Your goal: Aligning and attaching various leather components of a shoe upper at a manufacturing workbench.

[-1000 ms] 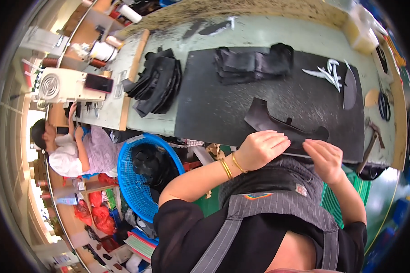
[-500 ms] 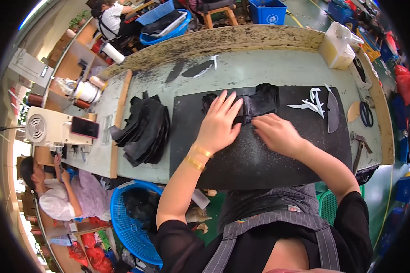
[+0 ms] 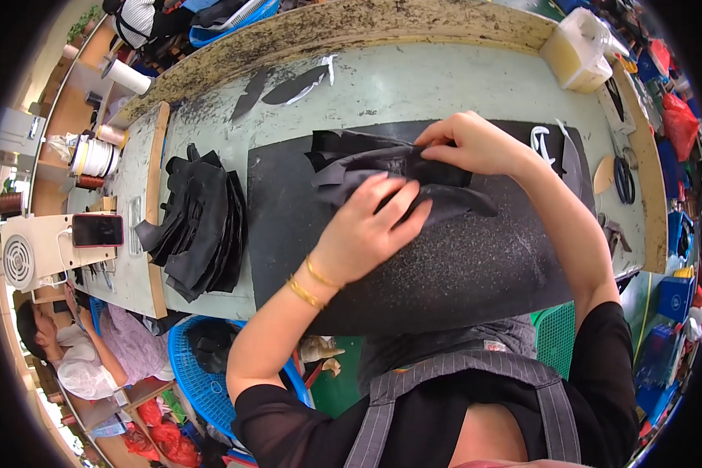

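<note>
Thin black leather-like pieces point(image 3: 347, 144) lie in a small loose pile on the black mat point(image 3: 444, 288), some with raised, folded edges. My right hand point(image 3: 476, 144) pinches the far right part of a piece between thumb and fingers. On the near side, my left hand point(image 3: 374, 226) curls its fingers over the front piece point(image 3: 460, 203), whose end sticks out to the right. Both hands hide parts of the pile, so how its layers lie cannot be told. Left of the mat rests a larger stack of similar black pieces point(image 3: 199, 226).
White strips point(image 3: 540, 144) and a dark curved piece point(image 3: 573, 160) lie at the mat's right. Beyond are scissors point(image 3: 624, 183) and a jug of yellowish liquid point(image 3: 577, 51). A phone point(image 3: 97, 230) is on a cream machine at left, near a seated person point(image 3: 86, 359). A blue basket point(image 3: 187, 374) stands below.
The pile has been spread and partly lifted from its flatter, folded lie. My right hand has moved up to its far edge; the left has drawn nearer me. The whole view has shifted.
</note>
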A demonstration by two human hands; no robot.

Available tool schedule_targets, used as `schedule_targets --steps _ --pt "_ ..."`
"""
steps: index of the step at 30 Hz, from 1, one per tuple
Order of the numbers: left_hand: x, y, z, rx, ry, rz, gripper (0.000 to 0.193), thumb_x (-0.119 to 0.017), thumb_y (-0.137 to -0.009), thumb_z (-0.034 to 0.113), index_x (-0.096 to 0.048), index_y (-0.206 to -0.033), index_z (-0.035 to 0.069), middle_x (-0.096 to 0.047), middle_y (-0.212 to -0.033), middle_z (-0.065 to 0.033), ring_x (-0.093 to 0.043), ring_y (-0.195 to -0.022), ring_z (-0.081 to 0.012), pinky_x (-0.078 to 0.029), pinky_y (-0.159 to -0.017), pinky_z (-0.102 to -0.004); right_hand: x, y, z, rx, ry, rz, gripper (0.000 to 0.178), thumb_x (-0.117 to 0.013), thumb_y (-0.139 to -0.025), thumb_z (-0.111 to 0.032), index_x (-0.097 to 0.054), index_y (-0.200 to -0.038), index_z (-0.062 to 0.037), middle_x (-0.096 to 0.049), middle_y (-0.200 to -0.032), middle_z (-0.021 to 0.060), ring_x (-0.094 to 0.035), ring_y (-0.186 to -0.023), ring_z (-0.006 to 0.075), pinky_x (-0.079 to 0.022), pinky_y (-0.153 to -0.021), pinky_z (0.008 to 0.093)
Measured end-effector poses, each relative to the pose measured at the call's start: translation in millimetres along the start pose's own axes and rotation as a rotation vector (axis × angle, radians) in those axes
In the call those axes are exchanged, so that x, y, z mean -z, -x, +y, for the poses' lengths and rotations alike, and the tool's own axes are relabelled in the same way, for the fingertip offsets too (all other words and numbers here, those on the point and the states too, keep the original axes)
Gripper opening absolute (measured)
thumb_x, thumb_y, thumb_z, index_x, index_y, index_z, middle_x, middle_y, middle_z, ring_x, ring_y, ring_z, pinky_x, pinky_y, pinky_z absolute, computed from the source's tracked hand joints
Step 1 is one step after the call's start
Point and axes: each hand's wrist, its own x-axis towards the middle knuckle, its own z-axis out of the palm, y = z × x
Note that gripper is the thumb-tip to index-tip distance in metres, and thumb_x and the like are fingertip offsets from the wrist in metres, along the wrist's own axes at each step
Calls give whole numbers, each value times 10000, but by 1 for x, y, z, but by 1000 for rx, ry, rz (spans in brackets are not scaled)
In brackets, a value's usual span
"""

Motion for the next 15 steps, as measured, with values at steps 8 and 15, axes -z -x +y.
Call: schedule_targets --steps 8,15 --pt "84 -4 77 336 325 33 447 -725 -682 129 -706 -1121 50 -656 -1194 -184 -638 -1079 -362 -514 -953 -471 -29 3 4 101 642 476 494 -762 -834 -278 -641 -1291 -137 -638 -1218 127 -586 -1155 334 -480 -1000 448" --pt "19 -19 97 271 -267 -39 496 -726 -812 147 -605 -1273 10 -566 -1370 -214 -511 -1298 -438 -363 -1122 -572 -15 108 45 -278 575 908 244 -674 -864 -170 -636 -1035 -1 -615 -1083 162 -571 -1049 361 -472 -936 489"
